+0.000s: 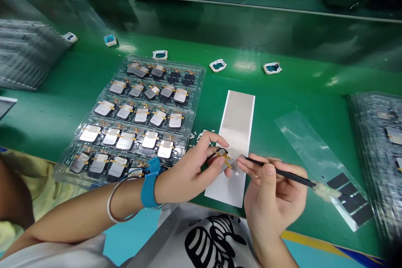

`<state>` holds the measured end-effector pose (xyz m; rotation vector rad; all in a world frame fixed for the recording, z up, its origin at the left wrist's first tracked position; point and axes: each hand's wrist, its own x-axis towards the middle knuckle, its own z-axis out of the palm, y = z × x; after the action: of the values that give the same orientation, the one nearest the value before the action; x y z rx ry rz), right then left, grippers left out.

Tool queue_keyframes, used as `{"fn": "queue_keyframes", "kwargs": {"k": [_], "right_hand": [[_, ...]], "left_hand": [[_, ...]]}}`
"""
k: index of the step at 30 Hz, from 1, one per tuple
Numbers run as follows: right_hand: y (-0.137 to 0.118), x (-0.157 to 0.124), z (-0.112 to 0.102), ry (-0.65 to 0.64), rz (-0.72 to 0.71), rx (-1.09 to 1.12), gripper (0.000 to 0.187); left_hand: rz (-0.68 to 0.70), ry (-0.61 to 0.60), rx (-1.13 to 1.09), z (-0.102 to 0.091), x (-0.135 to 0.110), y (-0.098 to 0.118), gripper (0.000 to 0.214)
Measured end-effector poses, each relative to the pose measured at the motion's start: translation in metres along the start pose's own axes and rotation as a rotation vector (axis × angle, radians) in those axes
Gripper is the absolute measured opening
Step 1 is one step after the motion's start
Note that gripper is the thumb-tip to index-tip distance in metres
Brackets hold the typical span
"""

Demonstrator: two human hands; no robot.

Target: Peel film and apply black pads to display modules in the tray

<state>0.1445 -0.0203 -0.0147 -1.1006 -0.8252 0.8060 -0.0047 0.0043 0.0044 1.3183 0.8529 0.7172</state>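
My left hand (198,165), with a blue wrist strap (149,189) on its arm, is closed on a small display module (227,162) with a dark edge and orange tape. Part of that module is hidden by the fingers. In my right hand (273,197) is a pair of black tweezers (285,173), held like a pen, its tips close to the module's right side. Whether the tips carry anything is too small to tell. Beneath both hands lies a long white backing sheet (238,119) with a greyish face. Small white scraps (202,134) are scattered left of it.
A clear plastic tray (201,77) with rows of similar modules lies on the left. To the right are a clear film strip (306,134) with black rectangles and stacked trays (361,125). Several small white-rimmed pieces (217,65) line the back. A person's arm (14,192) shows at far left.
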Motion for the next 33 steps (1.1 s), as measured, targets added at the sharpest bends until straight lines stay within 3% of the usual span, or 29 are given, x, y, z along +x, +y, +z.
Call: {"fn": "queue_keyframes", "kwargs": {"k": [8, 14, 21, 24, 27, 30, 33], "right_hand": [[0.002, -0.003, -0.003, -0.026, -0.049, 0.018, 0.015], [0.003, -0.005, 0.001, -0.078, -0.065, 0.053, 0.017], [0.006, -0.009, 0.003, -0.11, -0.135, 0.049, 0.021], [0.007, -0.007, 0.004, -0.096, -0.141, 0.062, 0.021], [0.007, -0.002, 0.006, 0.008, -0.162, 0.061, 0.017], [0.005, 0.005, 0.005, 0.088, -0.233, -0.069, 0.014], [0.001, 0.011, -0.003, -0.096, -0.189, -0.228, 0.017]], "left_hand": [[0.006, 0.023, -0.103, 0.003, 0.001, -0.003, 0.009], [-0.024, 0.119, -0.269, 0.004, 0.002, -0.007, 0.011], [0.056, 0.109, -0.368, 0.01, 0.0, -0.008, 0.01], [0.027, 0.115, -0.347, 0.01, 0.0, -0.008, 0.007], [-0.016, 0.113, -0.26, 0.007, 0.0, -0.006, 0.006], [0.001, 0.055, -0.115, 0.003, 0.0, -0.002, 0.007], [0.08, -0.03, -0.005, 0.0, 0.0, 0.003, 0.01]]}}
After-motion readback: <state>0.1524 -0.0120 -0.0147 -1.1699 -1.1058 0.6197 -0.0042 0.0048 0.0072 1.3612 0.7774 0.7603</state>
